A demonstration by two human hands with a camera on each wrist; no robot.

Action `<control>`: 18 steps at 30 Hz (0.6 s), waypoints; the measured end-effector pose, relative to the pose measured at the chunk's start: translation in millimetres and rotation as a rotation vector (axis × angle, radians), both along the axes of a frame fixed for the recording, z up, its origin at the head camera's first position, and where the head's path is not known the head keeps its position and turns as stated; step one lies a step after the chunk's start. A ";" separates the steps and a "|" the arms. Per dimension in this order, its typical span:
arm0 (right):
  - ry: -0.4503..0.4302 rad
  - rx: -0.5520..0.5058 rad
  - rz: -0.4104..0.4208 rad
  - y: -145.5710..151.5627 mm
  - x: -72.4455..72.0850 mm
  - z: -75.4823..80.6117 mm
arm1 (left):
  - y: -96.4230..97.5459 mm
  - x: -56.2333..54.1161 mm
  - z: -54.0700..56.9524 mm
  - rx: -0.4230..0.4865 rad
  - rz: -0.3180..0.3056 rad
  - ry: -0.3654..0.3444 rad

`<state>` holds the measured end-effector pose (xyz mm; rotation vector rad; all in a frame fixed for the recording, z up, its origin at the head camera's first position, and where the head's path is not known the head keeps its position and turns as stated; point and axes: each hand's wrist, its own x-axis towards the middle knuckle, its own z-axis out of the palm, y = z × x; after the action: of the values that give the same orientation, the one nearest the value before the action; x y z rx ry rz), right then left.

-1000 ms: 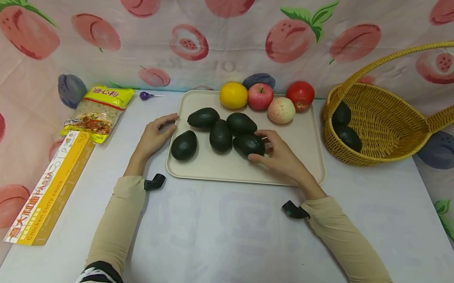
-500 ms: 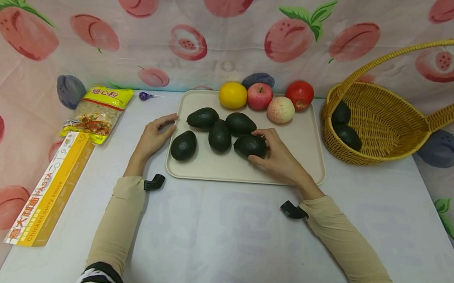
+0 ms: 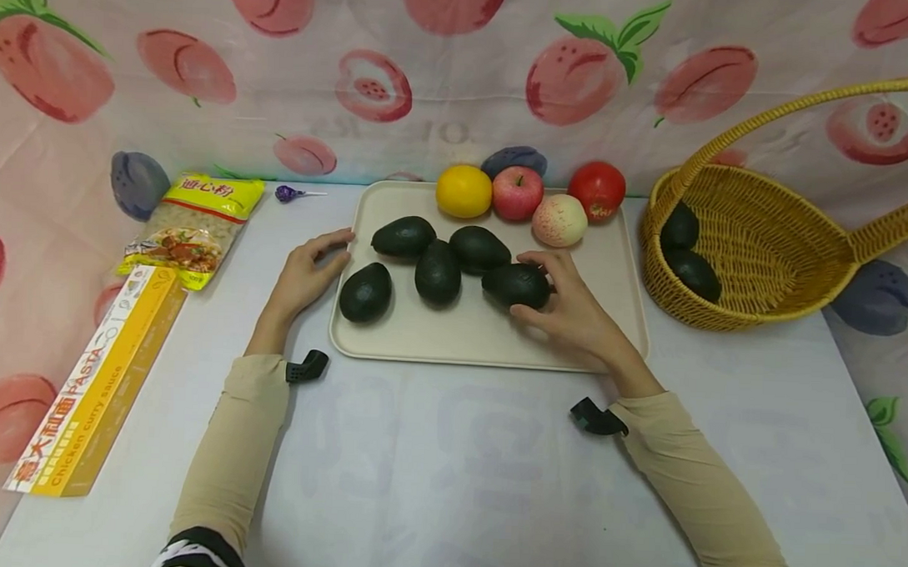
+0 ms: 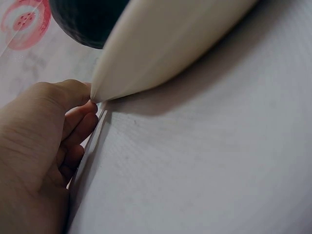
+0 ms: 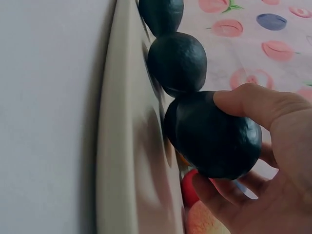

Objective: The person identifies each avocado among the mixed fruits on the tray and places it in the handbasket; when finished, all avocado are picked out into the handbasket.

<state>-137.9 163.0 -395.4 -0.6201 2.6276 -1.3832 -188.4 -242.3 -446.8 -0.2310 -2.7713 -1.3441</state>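
My right hand (image 3: pixel 566 308) grips a dark green avocado (image 3: pixel 516 286) between thumb and fingers, over the right half of the cream tray (image 3: pixel 437 345). In the right wrist view the held avocado (image 5: pixel 217 136) shows close, its blunt end toward the palm and the tray wall (image 5: pixel 117 146) beside it. Several more avocados lie to its left on the tray, one of them (image 3: pixel 366 292) near the left rim. With relaxed fingers, my left hand (image 3: pixel 304 274) touches the tray's left edge; the left wrist view shows the thumb (image 4: pixel 73 92) right at the rim.
Along the tray's back are a lemon (image 3: pixel 463 191), an apple (image 3: pixel 517 193), a peach (image 3: pixel 560 220) and a tomato (image 3: pixel 596 191). A wicker basket (image 3: pixel 771 244) with two avocados stands right. To the left lie a pasta bag (image 3: pixel 193 224), a pasta box (image 3: pixel 98 379) and a lollipop (image 3: pixel 288 194).
My right hand has drawn its avocado to the right, away from the neighbouring avocados. The left hand has stayed at the tray's edge.
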 end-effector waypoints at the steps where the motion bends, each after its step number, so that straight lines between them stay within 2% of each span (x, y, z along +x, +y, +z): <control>1: -0.013 -0.007 -0.001 1.1 0.0 1.0 | -0.2 0.3 0.3 0.001 0.000 -0.004; 7: -0.040 -0.017 -0.010 9.6 -1.0 6.7 | -0.1 0.8 1.0 0.003 0.002 -0.014; 18: -0.033 0.009 -0.041 32.4 2.0 18.9 | 1.0 0.5 0.0 0.019 0.001 -0.008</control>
<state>-135.9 195.4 -376.5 -0.5404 2.6341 -1.3790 -187.9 -241.3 -446.8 -0.2232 -2.7632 -1.3738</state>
